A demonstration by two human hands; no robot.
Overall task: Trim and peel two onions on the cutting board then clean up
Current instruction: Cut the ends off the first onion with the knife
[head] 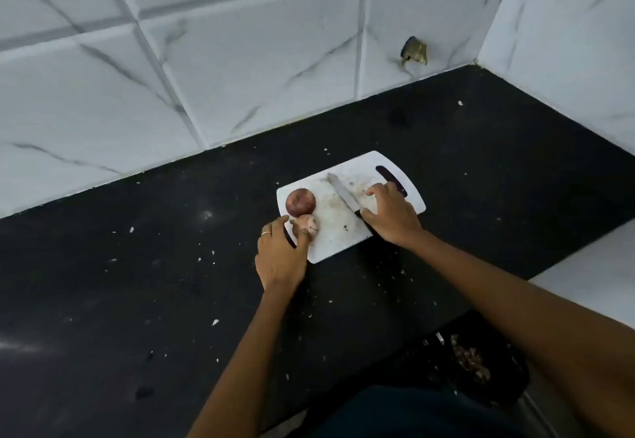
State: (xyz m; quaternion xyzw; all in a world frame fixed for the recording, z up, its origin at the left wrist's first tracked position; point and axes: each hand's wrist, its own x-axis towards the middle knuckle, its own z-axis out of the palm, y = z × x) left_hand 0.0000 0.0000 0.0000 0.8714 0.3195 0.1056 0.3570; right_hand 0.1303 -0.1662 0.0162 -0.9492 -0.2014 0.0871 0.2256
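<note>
A white cutting board (335,241) lies on the black counter. A round reddish-purple onion (300,201) sits at the board's left end. Just below it lies a second, paler onion (308,223), which my left hand (280,255) grips with its fingertips at the board's near-left corner. A knife (343,193) lies across the middle of the board, blade pointing away. My right hand (390,212) rests over the knife's dark handle with its fingers spread and bent; the handle is mostly hidden under it.
The black counter (154,283) is speckled with small pale scraps. Marble-patterned tiled walls (240,59) close in at the back and right. A dark bin holding peel scraps (470,362) sits below the counter's near edge, on the right.
</note>
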